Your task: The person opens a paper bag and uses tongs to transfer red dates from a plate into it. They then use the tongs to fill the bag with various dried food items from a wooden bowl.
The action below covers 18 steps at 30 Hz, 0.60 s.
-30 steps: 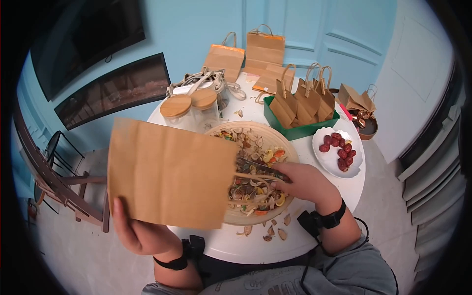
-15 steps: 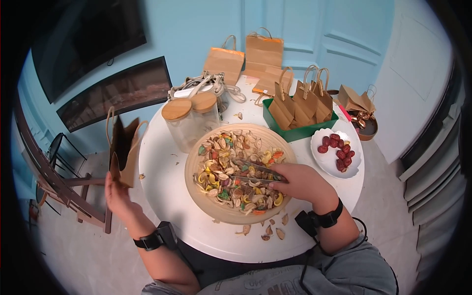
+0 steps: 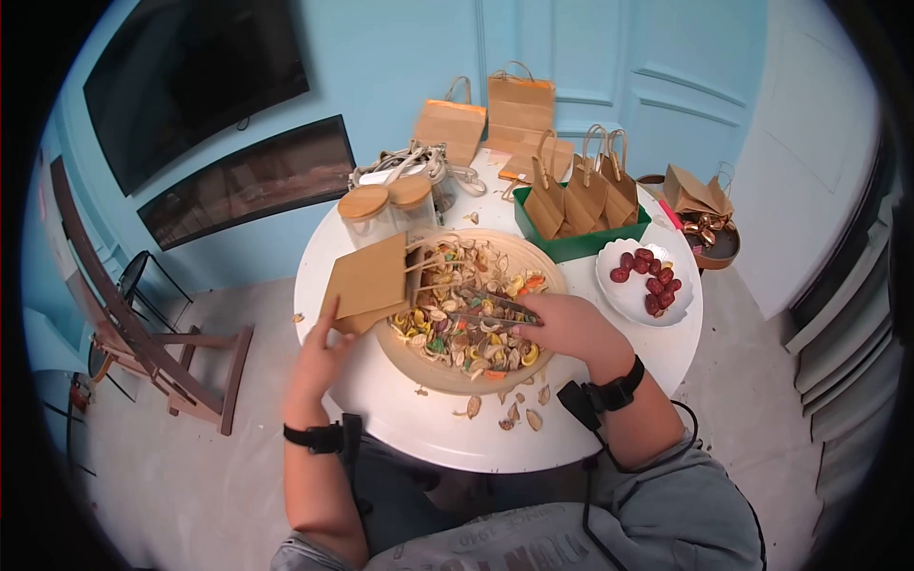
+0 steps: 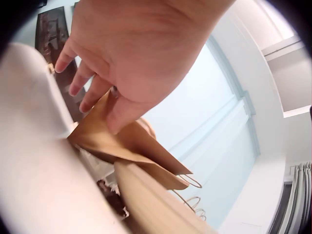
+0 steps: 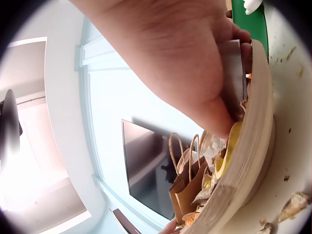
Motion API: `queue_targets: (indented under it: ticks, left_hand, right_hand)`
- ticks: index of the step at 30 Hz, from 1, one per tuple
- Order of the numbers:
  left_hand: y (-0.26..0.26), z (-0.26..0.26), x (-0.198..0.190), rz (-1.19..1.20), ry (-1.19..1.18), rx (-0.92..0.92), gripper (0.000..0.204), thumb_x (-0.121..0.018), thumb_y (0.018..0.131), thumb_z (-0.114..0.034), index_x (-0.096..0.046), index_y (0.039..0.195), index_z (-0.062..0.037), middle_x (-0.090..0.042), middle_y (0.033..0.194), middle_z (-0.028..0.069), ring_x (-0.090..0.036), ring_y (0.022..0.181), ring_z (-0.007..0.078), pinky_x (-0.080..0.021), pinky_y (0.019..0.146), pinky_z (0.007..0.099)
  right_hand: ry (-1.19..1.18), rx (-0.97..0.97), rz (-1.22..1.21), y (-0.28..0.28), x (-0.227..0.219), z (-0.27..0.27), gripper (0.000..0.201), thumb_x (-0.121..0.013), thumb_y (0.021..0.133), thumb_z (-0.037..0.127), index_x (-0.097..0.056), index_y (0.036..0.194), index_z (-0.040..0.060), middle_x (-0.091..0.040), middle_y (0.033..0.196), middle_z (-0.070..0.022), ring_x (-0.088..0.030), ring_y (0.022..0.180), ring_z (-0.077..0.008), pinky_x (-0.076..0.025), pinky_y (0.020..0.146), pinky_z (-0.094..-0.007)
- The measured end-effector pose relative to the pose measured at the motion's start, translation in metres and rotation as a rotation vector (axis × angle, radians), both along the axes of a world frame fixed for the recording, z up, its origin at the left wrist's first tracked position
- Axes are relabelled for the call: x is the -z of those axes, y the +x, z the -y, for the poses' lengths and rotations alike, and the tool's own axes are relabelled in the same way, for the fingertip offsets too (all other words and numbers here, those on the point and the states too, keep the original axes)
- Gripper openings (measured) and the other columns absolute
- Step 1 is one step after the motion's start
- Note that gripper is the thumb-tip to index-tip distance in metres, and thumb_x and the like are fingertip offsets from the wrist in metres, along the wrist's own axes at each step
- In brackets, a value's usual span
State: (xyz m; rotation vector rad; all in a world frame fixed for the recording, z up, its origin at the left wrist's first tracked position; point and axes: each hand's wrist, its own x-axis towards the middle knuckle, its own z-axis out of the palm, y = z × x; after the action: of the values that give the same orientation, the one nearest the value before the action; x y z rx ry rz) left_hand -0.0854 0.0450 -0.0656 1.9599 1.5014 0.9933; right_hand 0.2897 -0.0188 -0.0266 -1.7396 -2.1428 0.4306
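A brown paper bag (image 3: 367,281) lies tipped on its side over the left part of a round bowl (image 3: 433,381) of dried petals and peel, its handles pointing right. My left hand (image 3: 319,362) holds the bag by its base, thumb against the paper (image 4: 109,134) in the left wrist view. With my right hand (image 3: 576,328) I grip metal tongs (image 3: 490,314), whose tips rest among the dried pieces near the bag's mouth. The right wrist view shows the tongs (image 5: 234,73) low beside the bowl's rim (image 5: 243,161).
Behind the bowl stand two wood-lidded jars (image 3: 365,202) and a green tray (image 3: 576,247) of upright paper bags. A white plate (image 3: 619,295) of red dates is at the right, and loose petals (image 3: 533,420) lie by the table's front edge. More bags (image 3: 452,128) stand at the back.
The bag first swung out left of the table, turning upright, then came back to the bowl and tipped onto its side. My right hand has stayed at the bowl with the tongs.
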Motion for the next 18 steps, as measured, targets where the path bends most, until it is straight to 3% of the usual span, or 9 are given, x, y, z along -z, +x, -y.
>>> queue_targets:
  ticks: [1,3,4,6,7,9,10,15,18]
  left_hand:
    - [0.007,0.003,0.005,-0.005,0.006,-0.013,0.072,-0.068,0.088,-0.008,-0.037,0.153,-0.0137,-0.055,0.139,0.0246,-0.052,0.131,0.0337,-0.040,0.108,0.0370]
    - [0.018,0.005,0.015,-0.051,0.029,0.079,0.082,-0.066,0.091,-0.007,-0.020,0.159,-0.0164,-0.047,0.148,0.0206,-0.043,0.140,0.0300,-0.035,0.111,0.0336]
    - [0.021,0.004,0.017,-0.062,0.039,0.064,0.082,-0.066,0.091,-0.007,-0.020,0.159,-0.0164,-0.047,0.148,0.0206,-0.043,0.140,0.0300,-0.035,0.111,0.0336]
    - [0.023,-0.002,0.019,-0.066,-0.047,0.105,0.092,-0.066,0.092,-0.009,-0.004,0.160,-0.0155,-0.043,0.150,0.0253,-0.039,0.142,0.0343,-0.035,0.112,0.0348]
    - [0.019,-0.007,0.024,-0.071,-0.041,0.091,0.092,-0.066,0.092,-0.009,-0.004,0.160,-0.0155,-0.043,0.150,0.0253,-0.039,0.142,0.0343,-0.035,0.112,0.0348]
    - [0.014,-0.010,0.021,-0.241,0.082,0.049,0.101,-0.068,0.087,-0.012,0.004,0.158,-0.0108,-0.046,0.144,0.0318,-0.047,0.133,0.0433,-0.041,0.108,0.0410]
    - [0.006,-0.011,0.017,-0.225,-0.039,0.042,0.104,-0.069,0.086,-0.012,0.007,0.158,-0.0112,-0.045,0.143,0.0328,-0.047,0.132,0.0450,-0.042,0.107,0.0423]
    - [-0.008,0.024,-0.011,-0.282,0.092,-0.031,0.103,-0.069,0.085,-0.010,0.003,0.158,-0.0084,-0.047,0.140,0.0337,-0.049,0.129,0.0459,-0.043,0.105,0.0442]
    - [-0.012,0.094,-0.037,-0.268,0.260,0.065,0.097,-0.070,0.083,-0.008,-0.008,0.158,-0.0050,-0.049,0.139,0.0319,-0.050,0.128,0.0461,-0.041,0.107,0.0448]
  right_hand:
    - [0.003,-0.001,0.005,-0.001,0.000,-0.001,0.040,-0.066,0.090,0.038,-0.062,0.116,0.0082,-0.068,0.096,-0.0155,-0.066,0.091,-0.0341,-0.051,0.077,-0.0424]
    - [0.011,-0.013,0.010,-0.002,0.002,-0.003,0.040,-0.067,0.089,0.038,-0.062,0.116,0.0084,-0.068,0.097,-0.0158,-0.066,0.091,-0.0341,-0.051,0.078,-0.0425]
    - [0.008,-0.010,0.022,-0.002,0.003,-0.004,0.040,-0.067,0.089,0.038,-0.063,0.116,0.0086,-0.069,0.098,-0.0160,-0.066,0.092,-0.0341,-0.051,0.079,-0.0426]
    - [0.019,-0.017,0.009,-0.002,0.003,-0.004,0.039,-0.067,0.089,0.038,-0.064,0.115,0.0083,-0.069,0.098,-0.0161,-0.066,0.092,-0.0344,-0.052,0.080,-0.0433]
    - [0.022,-0.011,0.007,-0.002,0.002,-0.003,0.039,-0.066,0.088,0.037,-0.065,0.114,0.0080,-0.070,0.099,-0.0161,-0.067,0.093,-0.0346,-0.052,0.080,-0.0439]
    - [0.008,-0.009,0.010,-0.004,-0.001,-0.002,0.038,-0.066,0.089,0.038,-0.066,0.113,0.0078,-0.070,0.097,-0.0163,-0.067,0.093,-0.0347,-0.052,0.080,-0.0441]
    - [-0.006,0.000,0.006,-0.004,-0.002,-0.001,0.039,-0.066,0.089,0.038,-0.066,0.113,0.0079,-0.070,0.097,-0.0162,-0.067,0.093,-0.0346,-0.052,0.081,-0.0439]
    - [0.001,-0.018,-0.008,-0.001,0.000,-0.003,0.038,-0.067,0.088,0.038,-0.066,0.112,0.0082,-0.071,0.097,-0.0159,-0.067,0.094,-0.0339,-0.053,0.082,-0.0433]
    - [-0.016,-0.016,0.010,-0.001,0.000,-0.003,0.038,-0.067,0.088,0.037,-0.066,0.112,0.0082,-0.071,0.098,-0.0157,-0.067,0.095,-0.0338,-0.053,0.082,-0.0434]
